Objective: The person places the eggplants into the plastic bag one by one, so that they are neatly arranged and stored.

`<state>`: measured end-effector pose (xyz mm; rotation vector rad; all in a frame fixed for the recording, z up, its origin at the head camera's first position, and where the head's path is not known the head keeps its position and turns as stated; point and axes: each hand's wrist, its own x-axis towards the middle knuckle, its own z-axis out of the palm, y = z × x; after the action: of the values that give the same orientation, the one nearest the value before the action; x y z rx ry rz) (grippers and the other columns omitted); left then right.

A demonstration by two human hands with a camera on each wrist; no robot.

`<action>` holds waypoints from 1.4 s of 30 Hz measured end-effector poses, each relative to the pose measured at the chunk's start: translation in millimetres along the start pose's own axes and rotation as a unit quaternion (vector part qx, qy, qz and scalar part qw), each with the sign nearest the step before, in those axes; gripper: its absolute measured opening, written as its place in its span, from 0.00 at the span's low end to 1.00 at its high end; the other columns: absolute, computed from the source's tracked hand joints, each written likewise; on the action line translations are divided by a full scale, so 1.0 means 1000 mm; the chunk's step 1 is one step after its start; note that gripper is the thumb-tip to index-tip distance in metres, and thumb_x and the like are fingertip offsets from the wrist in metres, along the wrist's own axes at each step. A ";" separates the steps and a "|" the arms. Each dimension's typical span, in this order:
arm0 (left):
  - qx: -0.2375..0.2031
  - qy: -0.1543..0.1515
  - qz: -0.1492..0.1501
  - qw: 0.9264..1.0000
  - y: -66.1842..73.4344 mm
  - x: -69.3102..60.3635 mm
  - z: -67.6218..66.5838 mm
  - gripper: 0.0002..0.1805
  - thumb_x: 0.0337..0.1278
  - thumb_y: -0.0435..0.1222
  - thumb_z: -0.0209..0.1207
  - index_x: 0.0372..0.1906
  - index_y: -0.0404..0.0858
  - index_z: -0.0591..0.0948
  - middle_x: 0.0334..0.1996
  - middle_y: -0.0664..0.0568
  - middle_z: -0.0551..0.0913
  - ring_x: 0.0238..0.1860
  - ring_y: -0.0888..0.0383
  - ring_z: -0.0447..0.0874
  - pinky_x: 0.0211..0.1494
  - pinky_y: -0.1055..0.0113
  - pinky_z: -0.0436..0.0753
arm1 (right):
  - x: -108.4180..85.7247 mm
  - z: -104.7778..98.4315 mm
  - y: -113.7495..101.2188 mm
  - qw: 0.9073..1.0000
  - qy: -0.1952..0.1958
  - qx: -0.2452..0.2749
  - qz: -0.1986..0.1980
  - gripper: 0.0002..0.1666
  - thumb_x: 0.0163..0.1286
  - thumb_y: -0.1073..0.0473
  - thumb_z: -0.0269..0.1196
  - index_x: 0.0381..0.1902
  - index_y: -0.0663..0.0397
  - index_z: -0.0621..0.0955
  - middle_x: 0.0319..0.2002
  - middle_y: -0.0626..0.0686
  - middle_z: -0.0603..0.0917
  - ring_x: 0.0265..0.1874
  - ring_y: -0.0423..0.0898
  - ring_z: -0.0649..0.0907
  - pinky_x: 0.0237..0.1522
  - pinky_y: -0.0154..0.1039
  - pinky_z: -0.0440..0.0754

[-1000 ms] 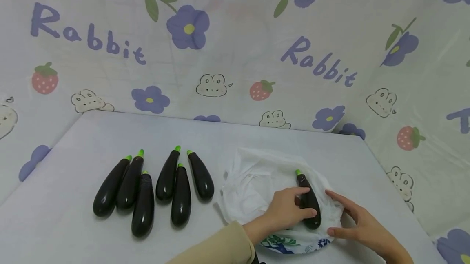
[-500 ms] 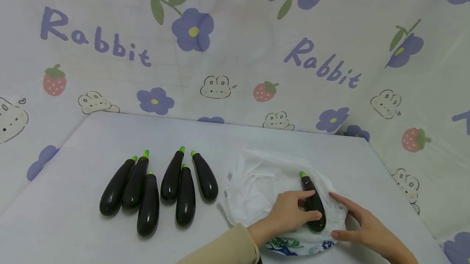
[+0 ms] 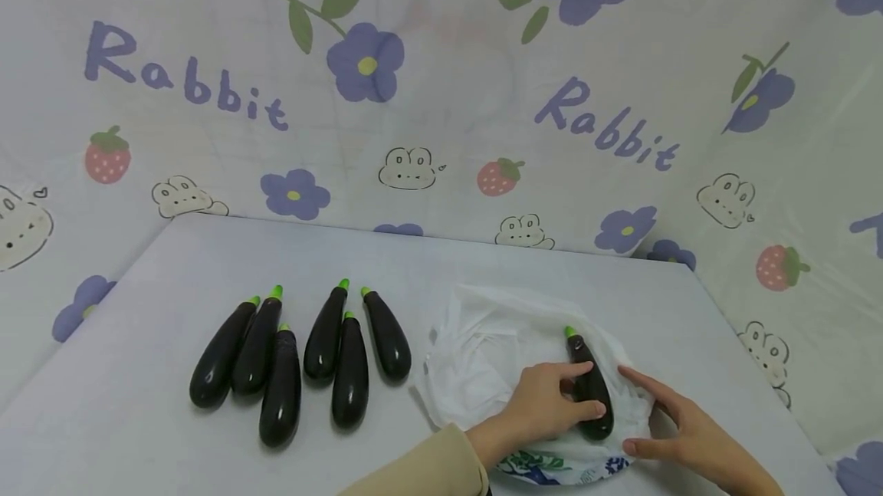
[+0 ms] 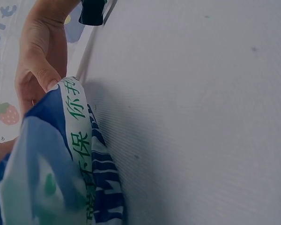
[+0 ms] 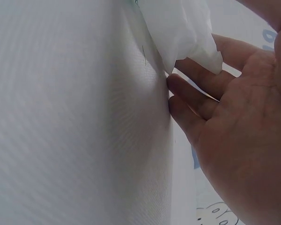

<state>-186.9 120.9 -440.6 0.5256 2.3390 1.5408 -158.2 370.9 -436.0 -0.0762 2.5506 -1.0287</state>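
In the head view a dark eggplant (image 3: 592, 392) with a green tip lies on a crumpled white plastic bag (image 3: 476, 362). My left hand (image 3: 541, 404) grips that eggplant, index finger and thumb lying across it. My right hand (image 3: 690, 431) is spread at the bag's right edge, apart from the eggplant. The left wrist view has the bag's blue and green printed side (image 4: 51, 164), with the right hand (image 4: 37, 65) beyond, its thumb at the bag. In the right wrist view the right hand's palm (image 5: 248, 112) faces the bag's white edge (image 5: 178, 33), fingertips down near the tabletop.
Several more eggplants lie left of the bag on the white table (image 3: 310, 251): three close together at the far left, the nearest of them (image 3: 280, 389) lowest, and three others, one (image 3: 388, 336) nearest the bag. A printed cloth (image 3: 441, 97) hangs behind the table.
The head view has shifted slightly, so everything appears a little further right. Both hands, the eggplant and the bag keep nearly the same arrangement.
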 end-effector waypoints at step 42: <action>-0.023 -0.026 -0.002 0.999 0.005 -0.001 -0.008 0.32 0.60 0.47 0.73 0.69 0.47 0.81 0.46 0.51 0.90 0.38 0.69 0.83 0.39 0.74 0.80 | 0.001 0.000 0.001 0.999 0.004 -0.034 0.010 0.60 0.63 0.46 0.75 0.84 0.50 0.56 0.81 0.70 0.53 0.77 0.79 0.53 0.67 0.81 0.58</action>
<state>-189.0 116.1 -432.6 0.5415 2.2594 1.5567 -159.4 371.5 -437.3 -0.0640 2.5885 -0.9365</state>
